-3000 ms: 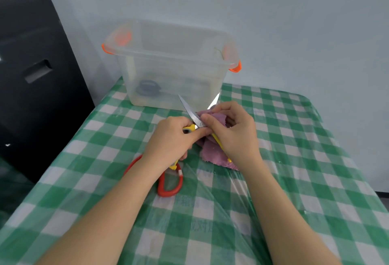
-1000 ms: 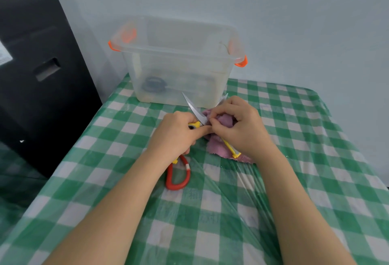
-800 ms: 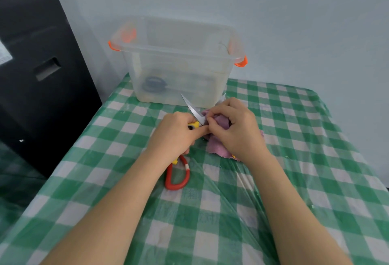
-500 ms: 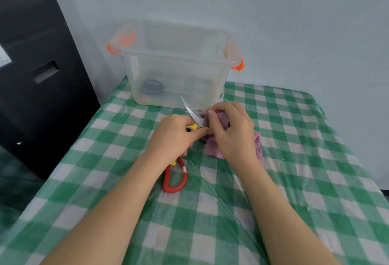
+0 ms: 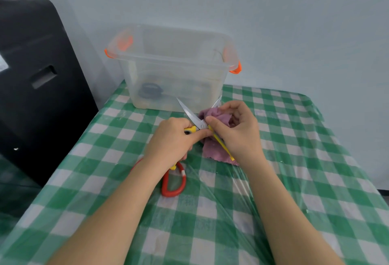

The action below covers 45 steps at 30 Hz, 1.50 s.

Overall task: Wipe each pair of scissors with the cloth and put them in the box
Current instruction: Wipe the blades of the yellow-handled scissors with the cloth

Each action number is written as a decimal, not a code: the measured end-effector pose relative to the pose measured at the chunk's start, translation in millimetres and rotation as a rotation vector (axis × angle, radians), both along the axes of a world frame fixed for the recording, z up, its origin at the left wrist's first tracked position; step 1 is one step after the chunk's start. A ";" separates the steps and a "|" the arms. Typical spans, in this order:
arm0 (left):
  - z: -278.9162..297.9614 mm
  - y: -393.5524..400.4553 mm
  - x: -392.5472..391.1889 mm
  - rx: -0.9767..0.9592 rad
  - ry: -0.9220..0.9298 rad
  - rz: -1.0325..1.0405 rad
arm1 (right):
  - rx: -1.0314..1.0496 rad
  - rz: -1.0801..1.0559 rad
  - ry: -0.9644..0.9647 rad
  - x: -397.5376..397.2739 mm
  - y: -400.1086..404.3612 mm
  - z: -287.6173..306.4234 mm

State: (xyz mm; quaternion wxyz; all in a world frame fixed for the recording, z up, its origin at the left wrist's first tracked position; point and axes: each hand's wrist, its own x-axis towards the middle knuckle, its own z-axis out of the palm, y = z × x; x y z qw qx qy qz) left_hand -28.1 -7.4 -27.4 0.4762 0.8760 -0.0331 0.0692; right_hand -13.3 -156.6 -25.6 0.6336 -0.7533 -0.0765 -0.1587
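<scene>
My left hand [image 5: 171,140] grips the yellow-handled scissors [image 5: 192,117] near the pivot, blades spread wide apart. One blade points up-left, the other blade tip shows above the purple cloth [image 5: 214,115]. My right hand [image 5: 236,132] holds the bunched cloth against the right blade and a yellow handle. A second pair with red handles [image 5: 173,182] lies on the table, partly under my left wrist. The clear plastic box [image 5: 174,69] with orange latches stands behind; a dark scissor handle [image 5: 150,91] lies inside it.
The table wears a green-and-white checked cover [image 5: 294,159] under clear plastic. A black case [image 5: 35,75] stands at the left beside the table. A pale wall [image 5: 273,22] rises right behind the box.
The cloth in my right hand has shifted a little along the right blade, and the yellow handle under that hand shows again. My left hand keeps its grip.
</scene>
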 end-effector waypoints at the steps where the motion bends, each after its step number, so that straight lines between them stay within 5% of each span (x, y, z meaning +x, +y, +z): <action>1: 0.6 -1.2 -0.3 0.015 -0.008 0.001 | 0.004 -0.015 -0.001 -0.7 1.8 1.3; 19: 0.7 -6.0 -4.2 0.050 -0.036 -0.082 | 0.304 -0.386 -0.044 8.8 -7.2 3.0; 24: 2.5 -0.3 0.2 -0.043 -0.066 0.022 | 0.184 -0.319 -0.199 5.7 -10.1 3.3; 30: 2.2 -0.3 -0.6 0.026 -0.056 0.033 | -0.300 -0.013 -0.354 2.7 -3.2 -5.1; 35: 4.6 -1.7 -2.4 0.088 -0.057 0.023 | -0.169 -0.054 -0.180 -1.7 -0.7 -3.2; 45: 8.9 -5.7 -5.9 0.130 -0.039 -0.033 | -0.087 -0.232 -0.151 -0.4 -1.5 -1.6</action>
